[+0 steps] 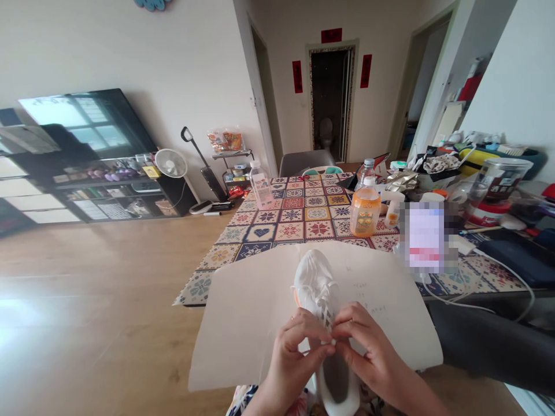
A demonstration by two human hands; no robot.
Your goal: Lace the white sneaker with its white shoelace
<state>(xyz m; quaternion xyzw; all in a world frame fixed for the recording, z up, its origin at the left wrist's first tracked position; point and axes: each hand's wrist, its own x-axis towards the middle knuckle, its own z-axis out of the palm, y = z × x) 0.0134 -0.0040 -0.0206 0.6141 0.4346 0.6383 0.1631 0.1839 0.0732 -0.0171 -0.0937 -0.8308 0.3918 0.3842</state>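
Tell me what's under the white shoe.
A white sheet shows around the front of the shoe; patterned fabric near its heel. Whatever lies directly under the sole is covered.

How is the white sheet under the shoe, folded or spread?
Spread: the white sheet extends wide on both sides of the shoe, with no folded-over part visible.

A home is recognised, with living and dining areas sharing one room: a large black flat-screen television (91,124) is set by a white wall, a round white fan (171,163) is placed beside it, the floor (108,335) is finished in pale brown wood, a surface (291,216) is covered in colourful tile-patterned cloth, and a white toilet (325,130) is glimpsed through a dark doorway.
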